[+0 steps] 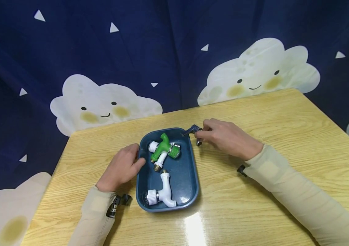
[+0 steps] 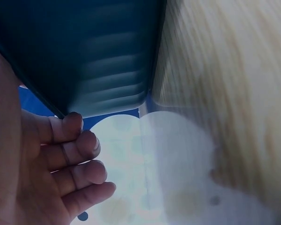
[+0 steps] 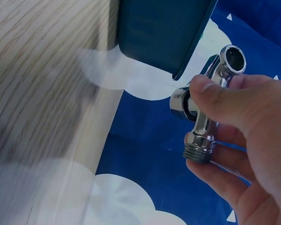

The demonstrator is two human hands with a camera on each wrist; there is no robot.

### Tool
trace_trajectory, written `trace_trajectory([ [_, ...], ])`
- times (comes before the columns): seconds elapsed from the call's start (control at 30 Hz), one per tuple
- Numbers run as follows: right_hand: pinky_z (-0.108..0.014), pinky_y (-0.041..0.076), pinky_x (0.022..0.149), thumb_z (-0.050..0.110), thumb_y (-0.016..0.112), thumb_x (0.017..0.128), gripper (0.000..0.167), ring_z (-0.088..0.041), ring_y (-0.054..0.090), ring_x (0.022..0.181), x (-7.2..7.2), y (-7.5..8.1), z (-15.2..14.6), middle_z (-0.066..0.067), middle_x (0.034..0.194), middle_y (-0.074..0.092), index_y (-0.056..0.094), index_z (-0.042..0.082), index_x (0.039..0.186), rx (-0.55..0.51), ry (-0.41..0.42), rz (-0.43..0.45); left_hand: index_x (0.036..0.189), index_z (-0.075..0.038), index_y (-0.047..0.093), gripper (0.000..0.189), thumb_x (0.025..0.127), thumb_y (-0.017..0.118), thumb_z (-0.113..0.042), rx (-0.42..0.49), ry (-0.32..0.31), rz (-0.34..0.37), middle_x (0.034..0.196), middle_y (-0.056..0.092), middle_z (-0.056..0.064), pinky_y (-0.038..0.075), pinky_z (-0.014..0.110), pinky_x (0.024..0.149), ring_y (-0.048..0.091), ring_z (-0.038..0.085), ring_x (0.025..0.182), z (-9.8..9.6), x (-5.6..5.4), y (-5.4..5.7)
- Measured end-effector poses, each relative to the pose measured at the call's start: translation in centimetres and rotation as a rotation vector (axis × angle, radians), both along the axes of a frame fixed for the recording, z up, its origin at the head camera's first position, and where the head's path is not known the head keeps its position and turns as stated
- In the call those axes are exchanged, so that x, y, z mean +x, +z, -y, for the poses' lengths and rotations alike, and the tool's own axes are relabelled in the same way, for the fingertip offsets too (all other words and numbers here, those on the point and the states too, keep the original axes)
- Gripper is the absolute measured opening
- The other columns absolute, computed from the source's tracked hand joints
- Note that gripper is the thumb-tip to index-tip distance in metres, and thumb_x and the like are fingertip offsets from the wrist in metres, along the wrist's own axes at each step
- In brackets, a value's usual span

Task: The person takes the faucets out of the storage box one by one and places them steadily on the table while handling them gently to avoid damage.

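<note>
A dark blue plastic tray (image 1: 180,179) stands on the table. My left hand (image 1: 122,167) holds its left rim, thumb over the edge and fingers outside along the wall; the left wrist view shows the fingers (image 2: 86,143) loosely bent. In my right hand (image 1: 228,137) is a chrome tap (image 3: 207,115), gripped by thumb and fingers, its lever reaching over the tray's right rim. Its threaded end and round outlet show in the right wrist view. Inside the tray, a green tap (image 1: 163,147) lies across a white tap (image 1: 161,160). Another white tap (image 1: 166,193) lies near the front.
The wooden table (image 1: 248,205) extends around the tray. Behind it hangs a dark blue curtain (image 1: 174,44) printed with clouds and small white triangles. Black camera mounts (image 1: 117,204) are strapped at the wrists.
</note>
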State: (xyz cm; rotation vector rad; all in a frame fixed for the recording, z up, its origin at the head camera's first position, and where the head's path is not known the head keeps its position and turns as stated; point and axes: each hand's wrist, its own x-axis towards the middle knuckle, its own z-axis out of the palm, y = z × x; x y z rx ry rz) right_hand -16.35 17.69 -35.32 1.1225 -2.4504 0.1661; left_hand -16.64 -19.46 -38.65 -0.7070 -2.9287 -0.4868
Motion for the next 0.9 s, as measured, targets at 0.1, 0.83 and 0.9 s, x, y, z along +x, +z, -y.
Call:
trace_trajectory([
  [0.1,-0.029,0.052,0.061,0.005,0.072,0.092,0.023,-0.016,0.056,0.077,-0.2,-0.1,-0.2,-0.002,0.089,0.060,0.068,0.025,0.102,0.006,-0.006,0.000,0.081,-0.012,0.048,0.017,0.090,0.058,-0.022,-0.003,0.000,-0.010,0.072,0.043,0.001,0.033,0.029,0.061,0.041,0.016,0.063,0.0,0.0,0.0],
  [0.83,-0.030,0.048,0.059,0.018,0.075,0.092,0.015,-0.016,0.049,0.073,-1.3,-1.4,-1.3,-0.003,0.085,0.055,0.068,0.024,0.103,0.001,-0.047,0.030,0.082,-0.011,0.049,0.017,0.091,0.058,-0.022,-0.013,0.000,-0.028,0.071,0.043,0.002,0.032,0.029,0.061,0.041,0.016,0.062,-0.1,0.0,-0.1],
  [0.9,-0.029,0.047,0.059,0.015,0.077,0.091,0.017,-0.016,0.047,0.072,-1.3,-1.7,-1.3,-0.004,0.084,0.054,0.068,0.024,0.102,-0.001,-0.057,0.042,0.082,-0.011,0.050,0.016,0.091,0.058,-0.022,-0.015,0.003,-0.018,0.071,0.043,0.002,0.033,0.029,0.061,0.042,0.016,0.063,0.0,0.2,-0.2],
])
